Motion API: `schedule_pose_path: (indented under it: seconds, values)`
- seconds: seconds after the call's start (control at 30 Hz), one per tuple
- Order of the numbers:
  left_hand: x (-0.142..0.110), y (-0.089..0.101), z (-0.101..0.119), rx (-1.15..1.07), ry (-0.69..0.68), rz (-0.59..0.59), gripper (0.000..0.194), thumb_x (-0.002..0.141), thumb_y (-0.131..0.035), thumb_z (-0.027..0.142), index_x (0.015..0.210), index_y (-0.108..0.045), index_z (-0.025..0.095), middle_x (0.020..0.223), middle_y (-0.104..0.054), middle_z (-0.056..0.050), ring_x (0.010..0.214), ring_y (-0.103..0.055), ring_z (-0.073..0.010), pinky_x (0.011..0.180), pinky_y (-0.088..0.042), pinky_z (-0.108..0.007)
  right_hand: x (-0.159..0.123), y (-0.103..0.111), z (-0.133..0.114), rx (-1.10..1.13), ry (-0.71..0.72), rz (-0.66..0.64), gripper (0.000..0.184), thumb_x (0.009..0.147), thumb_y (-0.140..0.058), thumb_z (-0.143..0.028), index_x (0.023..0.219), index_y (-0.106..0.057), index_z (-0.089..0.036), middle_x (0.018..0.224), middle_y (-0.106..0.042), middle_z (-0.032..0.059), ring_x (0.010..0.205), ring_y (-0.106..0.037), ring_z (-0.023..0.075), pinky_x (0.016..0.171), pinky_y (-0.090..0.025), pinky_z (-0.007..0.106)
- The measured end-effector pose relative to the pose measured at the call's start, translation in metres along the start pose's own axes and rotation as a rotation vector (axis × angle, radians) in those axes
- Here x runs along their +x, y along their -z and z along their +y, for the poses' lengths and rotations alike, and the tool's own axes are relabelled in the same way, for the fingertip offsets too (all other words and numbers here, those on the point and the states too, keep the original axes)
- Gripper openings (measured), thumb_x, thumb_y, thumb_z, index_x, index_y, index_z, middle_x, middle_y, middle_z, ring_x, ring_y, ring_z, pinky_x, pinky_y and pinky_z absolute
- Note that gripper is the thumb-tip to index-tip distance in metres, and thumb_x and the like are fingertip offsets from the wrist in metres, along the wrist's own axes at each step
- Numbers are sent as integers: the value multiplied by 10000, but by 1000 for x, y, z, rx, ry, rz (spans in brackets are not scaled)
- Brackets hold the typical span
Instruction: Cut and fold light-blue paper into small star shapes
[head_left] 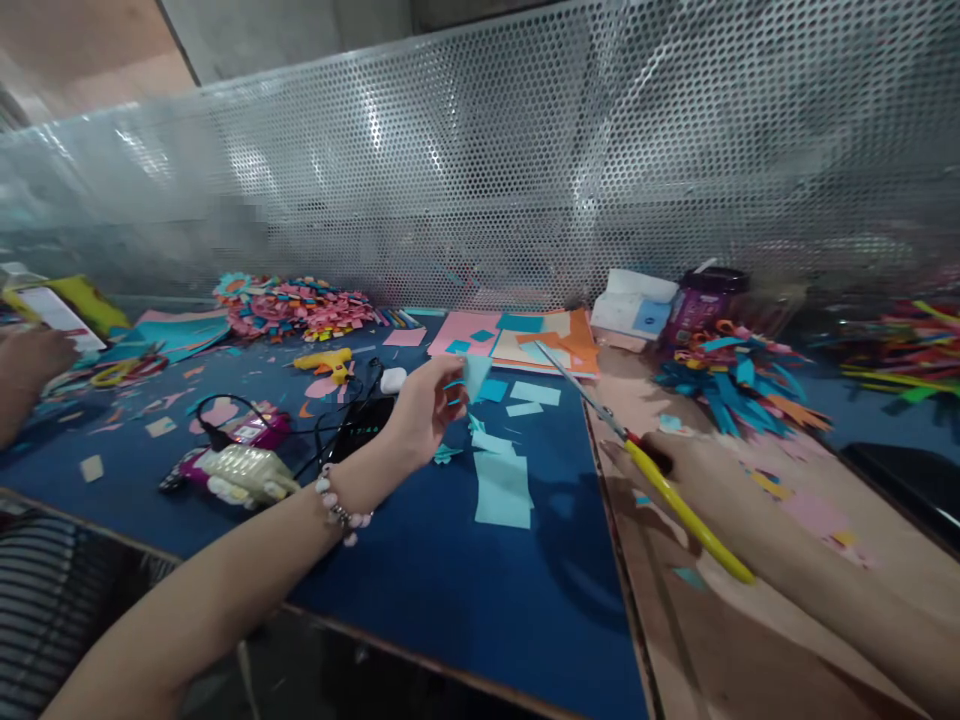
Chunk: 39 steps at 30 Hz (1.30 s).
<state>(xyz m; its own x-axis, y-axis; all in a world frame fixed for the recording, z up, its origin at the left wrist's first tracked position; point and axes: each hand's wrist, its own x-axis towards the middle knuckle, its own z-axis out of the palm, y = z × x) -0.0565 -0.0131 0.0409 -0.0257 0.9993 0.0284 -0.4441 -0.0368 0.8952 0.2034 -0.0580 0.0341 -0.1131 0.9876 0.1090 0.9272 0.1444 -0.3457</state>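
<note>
My left hand (427, 405), with a bead bracelet at the wrist, is raised over the blue mat (465, 600) and pinches a small light-blue paper piece (474, 374). My right hand (701, 470) rests on the brown tabletop (750, 620) and grips yellow-handled scissors (645, 465), whose blades point up and left toward the paper. Light-blue paper strips (502, 485) lie on the mat just below my left hand.
A yellow glue gun (326, 362), black cables, a pile of pink paper cut-outs (300, 305), coloured sheets (525, 340), a purple jar (701, 300) and curled paper strips (731, 385) crowd the back. Another person's hand (30, 365) is at far left. A perforated metal screen stands behind.
</note>
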Motion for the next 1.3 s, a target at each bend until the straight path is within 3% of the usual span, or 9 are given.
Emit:
schedule_pose_path:
  seconds: [0.2, 0.37, 0.5, 0.67, 0.8, 0.93, 1.03, 1.17, 1.3]
  values:
    - [6, 5, 14, -147, 70, 69, 183, 628, -659, 205, 716, -505, 155, 647, -546, 26, 472, -449, -43, 370, -255, -172, 4, -10, 10, -218, 97, 143, 358, 845, -380, -486, 640, -463, -205, 644, -607, 75, 539, -525, 180, 491, -254, 274]
    - [2, 2, 17, -160, -4, 5, 161, 661, -622, 217, 669, -472, 159, 595, -508, 31, 458, -434, -51, 368, -259, -182, 13, -7, -5, -180, 44, -41, 425, 798, -434, -577, 603, -484, -203, 536, -570, 53, 448, -507, 164, 440, -246, 264]
    - [0, 2, 14, -136, -18, -22, 157, 686, -616, 225, 668, -475, 159, 592, -496, 35, 462, -426, -48, 375, -264, -183, 39, -7, -10, -46, 8, -211, 402, 747, -514, -585, 705, -538, -186, 462, -554, 10, 350, -483, 143, 388, -271, 245]
    - [1, 3, 12, -117, -6, -36, 145, 702, -621, 228, 694, -497, 154, 587, -475, 41, 469, -422, -46, 385, -275, -182, 75, -11, 4, -98, 125, -160, 260, 745, -581, -417, 786, -583, -160, 536, -607, 13, 418, -541, 136, 441, -329, 226]
    - [1, 1, 12, -124, 1, -29, 162, 707, -619, 236, 684, -480, 156, 581, -462, 43, 464, -412, -47, 386, -274, -186, 87, -11, 23, -162, 175, -104, 257, 728, -618, -421, 784, -641, -171, 617, -644, 29, 556, -598, 167, 494, -370, 232]
    - [-1, 0, 10, -127, 9, -39, 180, 696, -627, 230, 676, -463, 159, 578, -455, 47, 458, -406, -45, 386, -275, -182, 74, -15, 20, -184, 262, 14, 283, 808, -543, -412, 807, -677, -163, 774, -683, 89, 740, -639, 221, 632, -471, 290]
    - [-2, 0, 7, -127, 9, -50, 175, 700, -624, 232, 684, -466, 159, 579, -449, 50, 458, -408, -48, 386, -285, -184, 51, -32, -4, -113, 503, 225, 310, 901, -415, -295, 1030, -658, -152, 1068, -657, 134, 1013, -613, 239, 880, -482, 368]
    - [-2, 0, 4, -100, -10, -45, 181, 694, -630, 239, 682, -466, 163, 569, -439, 57, 453, -419, -54, 389, -300, -191, 29, -60, -33, -11, 781, 95, 373, 923, -387, -262, 1229, -575, -160, 1314, -541, 117, 1188, -532, 219, 1004, -453, 379]
    - [-1, -1, 0, -79, -16, -35, 186, 680, -640, 245, 680, -471, 167, 566, -449, 58, 452, -433, -55, 393, -305, -194, 24, -64, -30, -79, 758, 52, 391, 922, -362, -236, 1207, -597, -112, 1288, -560, 140, 1193, -529, 246, 1014, -450, 414]
